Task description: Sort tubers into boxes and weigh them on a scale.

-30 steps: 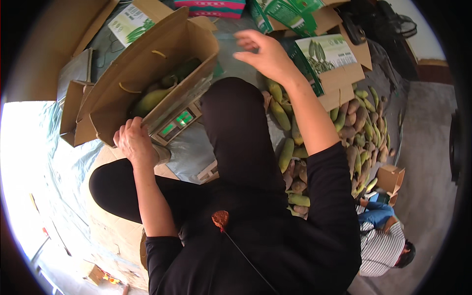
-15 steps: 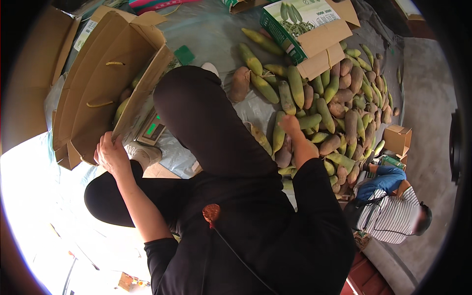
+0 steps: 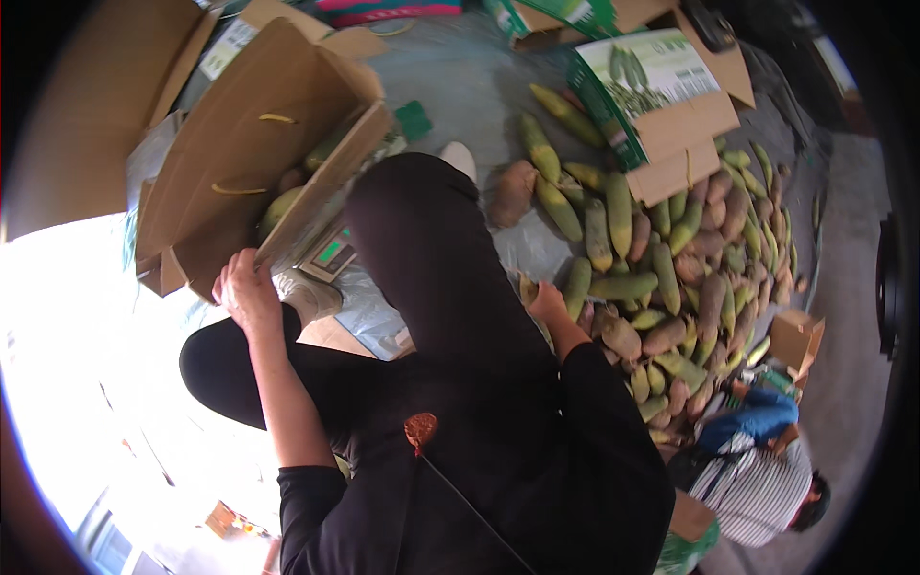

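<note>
My left hand [image 3: 249, 292] pinches the lower front edge of an open cardboard box [image 3: 216, 158] tilted beside my knee. Several long green radishes [image 3: 280, 211] lie inside it. Beneath the box sits a scale with a lit green display [image 3: 331, 251]. My right hand [image 3: 548, 305] is closed around a yellow-green radish [image 3: 528, 287] next to my raised knee; the knee and hand hide most of it. To the right of that hand spreads a large pile of green and reddish-brown radishes [image 3: 661, 273].
A green and white printed carton [image 3: 661, 72] rests at the pile's far edge. A second large cardboard sheet or box [image 3: 96, 105] stands far left. Plastic sheeting [image 3: 460, 86] covers the floor. At right, a person in a striped shirt [image 3: 762, 489] sits near a small box [image 3: 797, 337].
My right hand has drawn back from the pile toward my knee and taken hold of a radish there. My left hand stays on the box edge. The whole view has shifted.
</note>
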Motion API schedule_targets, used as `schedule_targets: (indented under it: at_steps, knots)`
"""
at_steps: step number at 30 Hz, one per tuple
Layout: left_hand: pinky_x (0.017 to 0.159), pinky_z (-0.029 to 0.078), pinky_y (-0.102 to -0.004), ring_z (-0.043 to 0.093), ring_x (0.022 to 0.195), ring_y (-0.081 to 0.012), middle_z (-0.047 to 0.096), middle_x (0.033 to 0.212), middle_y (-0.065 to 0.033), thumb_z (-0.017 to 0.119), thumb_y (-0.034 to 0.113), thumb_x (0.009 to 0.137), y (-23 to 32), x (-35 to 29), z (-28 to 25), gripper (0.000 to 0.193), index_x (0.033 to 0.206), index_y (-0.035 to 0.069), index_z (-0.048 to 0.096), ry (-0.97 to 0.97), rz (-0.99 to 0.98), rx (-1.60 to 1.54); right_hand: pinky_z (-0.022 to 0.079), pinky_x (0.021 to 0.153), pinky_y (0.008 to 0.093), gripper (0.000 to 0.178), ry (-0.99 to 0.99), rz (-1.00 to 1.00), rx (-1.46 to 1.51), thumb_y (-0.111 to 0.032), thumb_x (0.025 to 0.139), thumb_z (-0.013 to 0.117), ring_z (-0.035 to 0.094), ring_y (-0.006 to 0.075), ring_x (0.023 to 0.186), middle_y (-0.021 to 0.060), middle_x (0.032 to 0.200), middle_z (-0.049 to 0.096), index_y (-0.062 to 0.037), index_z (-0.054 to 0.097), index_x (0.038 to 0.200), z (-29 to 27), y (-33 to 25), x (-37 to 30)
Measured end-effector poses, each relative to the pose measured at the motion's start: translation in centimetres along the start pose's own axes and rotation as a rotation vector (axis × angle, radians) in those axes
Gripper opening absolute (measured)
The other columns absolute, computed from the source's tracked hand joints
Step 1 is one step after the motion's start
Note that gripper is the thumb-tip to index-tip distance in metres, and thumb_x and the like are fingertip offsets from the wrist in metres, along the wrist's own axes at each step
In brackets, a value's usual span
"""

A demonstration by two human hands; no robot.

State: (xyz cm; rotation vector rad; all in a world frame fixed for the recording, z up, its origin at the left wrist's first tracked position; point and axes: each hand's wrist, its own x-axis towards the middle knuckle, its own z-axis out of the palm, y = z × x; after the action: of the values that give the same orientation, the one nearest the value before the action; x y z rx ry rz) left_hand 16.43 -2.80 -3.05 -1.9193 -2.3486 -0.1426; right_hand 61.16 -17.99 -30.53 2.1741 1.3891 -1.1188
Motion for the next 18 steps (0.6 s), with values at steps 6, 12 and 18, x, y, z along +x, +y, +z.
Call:
schedule_targets:
  at_steps: [6, 12, 18]
  knots:
    - [0.084, 0.039, -0.0397, 0.057, 0.086, -0.0256, 0.061, 0.083, -0.0062, 0.066, 0.008, 0.068, 0.0, 0.0, -0.7, 0.017, 0.084, 0.009, 0.062, 0.035, -0.012, -0.025, 0.046, 0.092, 0.0429, 0.063, -0.049, -0.068, -0.193, -0.031, 0.060, 0.079, 0.052, 0.0351, 0.110, 0.0182, 0.114, 0.056, -0.0068, 0.053, 0.112, 0.3, -0.4, 0.5]
    - [0.084, 0.038, -0.0392, 0.057, 0.083, -0.0242, 0.060, 0.079, -0.0042, 0.068, 0.009, 0.067, -0.2, -0.2, -0.8, 0.014, 0.080, 0.010, 0.062, 0.043, -0.042, -0.064, 0.047, 0.083, 0.0418, 0.063, 0.149, -0.099, 0.224, -0.025, 0.058, 0.079, 0.059, 0.0353, 0.098, 0.0201, 0.102, 0.061, -0.0013, 0.051, 0.108, -1.9, -0.2, -0.6]
    - [0.085, 0.038, -0.0390, 0.057, 0.082, -0.0233, 0.059, 0.077, -0.0034, 0.068, 0.009, 0.067, -0.2, 0.0, -0.8, 0.014, 0.079, 0.012, 0.063, 0.062, -0.033, -0.120, 0.046, 0.083, 0.0335, 0.056, 0.447, -0.362, 0.632, -0.007, 0.067, 0.075, 0.059, 0.0244, 0.093, 0.0119, 0.100, 0.061, -0.0008, 0.049, 0.117, -11.7, -5.5, -0.2]
